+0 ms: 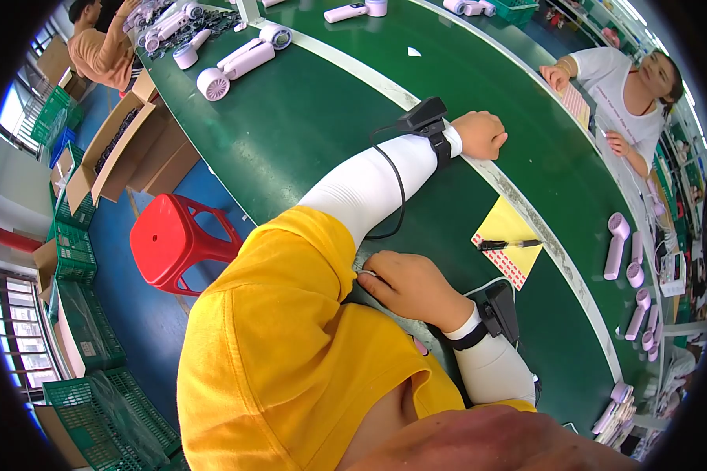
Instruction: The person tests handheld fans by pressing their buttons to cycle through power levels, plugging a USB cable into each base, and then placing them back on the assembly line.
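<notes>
My left hand (479, 135) is closed in a fist on the white strip along the green table, its fingers curled under and no object showing in it. My right hand (415, 289) is by the near table edge, close to my yellow left sleeve. Its thumb and forefinger close around a small greyish bit that I cannot make out; the other fingers are hidden. To its right lies a yellow sheet (509, 235) with red marks along one edge. A black pen (509, 245) rests across the sheet. Both wrists carry black strapped devices with cables over white arm sleeves.
Pale purple handheld fans (243, 61) lie at the far left, more (617, 247) at the right. A red stool (165, 242) stands left of the table, near open cardboard boxes (118, 149) and green crates (94, 416). One person (628, 102) sits opposite, another (102, 55) at far left.
</notes>
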A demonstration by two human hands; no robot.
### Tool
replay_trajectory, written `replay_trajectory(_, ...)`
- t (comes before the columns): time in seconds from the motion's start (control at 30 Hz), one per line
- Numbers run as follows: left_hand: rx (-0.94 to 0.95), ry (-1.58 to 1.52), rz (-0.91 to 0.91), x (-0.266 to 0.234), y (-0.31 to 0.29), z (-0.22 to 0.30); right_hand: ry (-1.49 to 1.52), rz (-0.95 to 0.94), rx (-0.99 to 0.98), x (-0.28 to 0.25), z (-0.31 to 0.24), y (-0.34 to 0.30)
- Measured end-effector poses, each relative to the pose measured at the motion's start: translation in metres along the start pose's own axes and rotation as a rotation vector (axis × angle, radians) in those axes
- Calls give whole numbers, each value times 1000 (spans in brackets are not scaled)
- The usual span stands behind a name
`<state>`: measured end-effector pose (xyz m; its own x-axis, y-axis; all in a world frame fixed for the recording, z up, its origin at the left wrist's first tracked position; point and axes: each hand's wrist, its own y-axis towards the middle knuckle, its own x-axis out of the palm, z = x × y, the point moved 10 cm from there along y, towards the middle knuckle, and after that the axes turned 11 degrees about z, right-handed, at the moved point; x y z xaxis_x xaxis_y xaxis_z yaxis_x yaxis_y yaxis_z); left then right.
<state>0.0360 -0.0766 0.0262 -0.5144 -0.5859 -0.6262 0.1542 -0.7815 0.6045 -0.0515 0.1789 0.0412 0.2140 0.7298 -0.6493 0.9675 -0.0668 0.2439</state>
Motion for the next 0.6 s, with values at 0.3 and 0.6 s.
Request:
replay_trajectory(0.3,-3,47,-12,-2,-1,1,16,6,-15,-1,-2,1)
replay_trajectory(0.6,53,151,32,1,5,-2,7,24,-44,-1,3,-3)
